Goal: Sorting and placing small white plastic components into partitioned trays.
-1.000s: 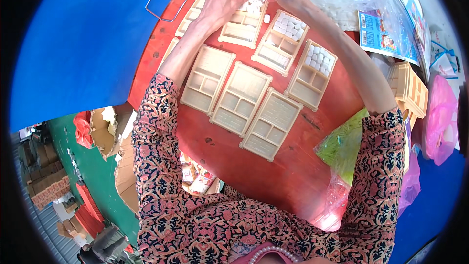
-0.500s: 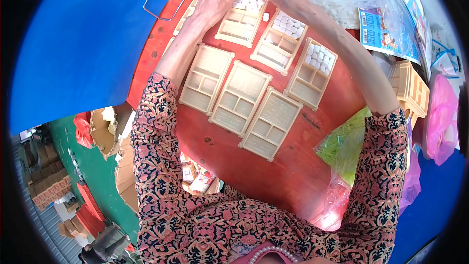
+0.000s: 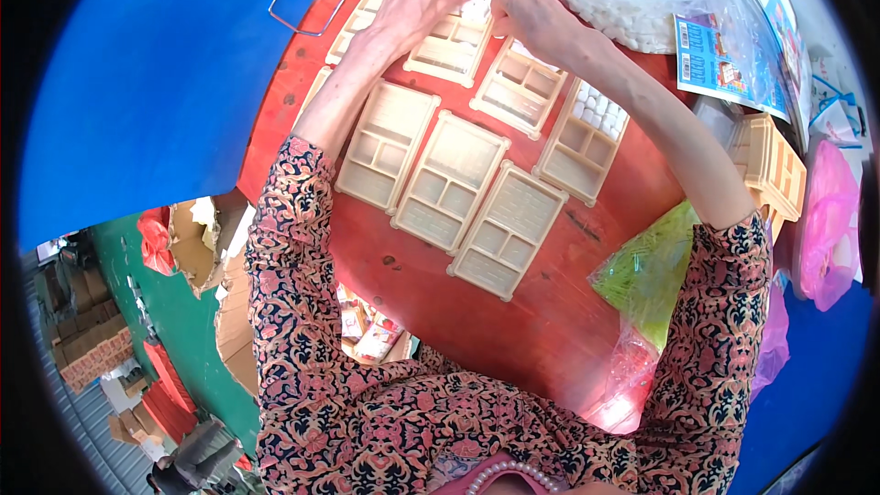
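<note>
My left hand (image 3: 424,2) reaches over a cream divided tray (image 3: 449,57) at the far side of the table, fingers bent together beside white pieces (image 3: 476,5) in its top compartment. Just right of it, my right hand (image 3: 536,16) has its fingers curled in at that tray's edge. What either hand's fingertips hold is hidden. My right hand partly covers a second tray (image 3: 520,92). A third tray (image 3: 576,151) farther right has small rounded white pieces in its top section. Nearer me lie three trays with bare compartments: one left (image 3: 388,147), one middle (image 3: 452,181), one right (image 3: 509,229).
More cream trays (image 3: 359,23) lie partly behind my left arm. A clear plastic bag (image 3: 632,0) over a white heap sits at the back right, by blue printed sheets (image 3: 724,64). Stacked trays (image 3: 775,165) and green plastic (image 3: 646,266) are at right; a wire handle (image 3: 298,0) stands far left.
My left hand has shifted slightly right and nearer me. My right hand has come nearer too, now covering the second tray's white pieces. The loose white piece between the trays no longer shows.
</note>
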Tool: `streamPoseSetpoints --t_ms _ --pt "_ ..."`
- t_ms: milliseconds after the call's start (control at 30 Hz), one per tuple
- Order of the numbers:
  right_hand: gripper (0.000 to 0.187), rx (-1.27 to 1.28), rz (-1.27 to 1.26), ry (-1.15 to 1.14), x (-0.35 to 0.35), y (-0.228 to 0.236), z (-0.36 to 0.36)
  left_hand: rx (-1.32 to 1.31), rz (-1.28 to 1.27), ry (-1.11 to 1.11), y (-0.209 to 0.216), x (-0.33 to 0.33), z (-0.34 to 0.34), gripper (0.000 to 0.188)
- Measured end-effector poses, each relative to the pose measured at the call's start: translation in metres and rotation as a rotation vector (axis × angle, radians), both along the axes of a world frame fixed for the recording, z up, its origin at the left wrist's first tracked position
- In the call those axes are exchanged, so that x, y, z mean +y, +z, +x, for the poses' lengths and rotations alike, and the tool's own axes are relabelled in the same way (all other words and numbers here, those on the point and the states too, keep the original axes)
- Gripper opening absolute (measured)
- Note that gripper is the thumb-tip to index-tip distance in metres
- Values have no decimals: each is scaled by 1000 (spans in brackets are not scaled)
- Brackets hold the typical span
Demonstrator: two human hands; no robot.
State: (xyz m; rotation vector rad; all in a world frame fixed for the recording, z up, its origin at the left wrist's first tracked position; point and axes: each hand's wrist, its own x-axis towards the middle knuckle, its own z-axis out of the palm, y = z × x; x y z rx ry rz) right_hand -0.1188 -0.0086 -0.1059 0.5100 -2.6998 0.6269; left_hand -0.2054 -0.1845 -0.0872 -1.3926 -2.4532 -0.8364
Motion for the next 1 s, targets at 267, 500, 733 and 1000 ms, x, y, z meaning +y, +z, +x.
streamPoseSetpoints --t_ms 267,500,733,1000 --pt "13 -51 -69 16 11 -8 -11 -35 -65 -41 1 0 4 16" --pt "15 -254 -131 -61 12 8 -9 53 -124 -107 -1 8 9 19" --pt "18 -328 -215 -133 25 10 -21 -255 42 90 2 -7 6 14" --pt "21 -447 -563 -49 5 5 -30 -359 91 220 -11 -45 -17 13"
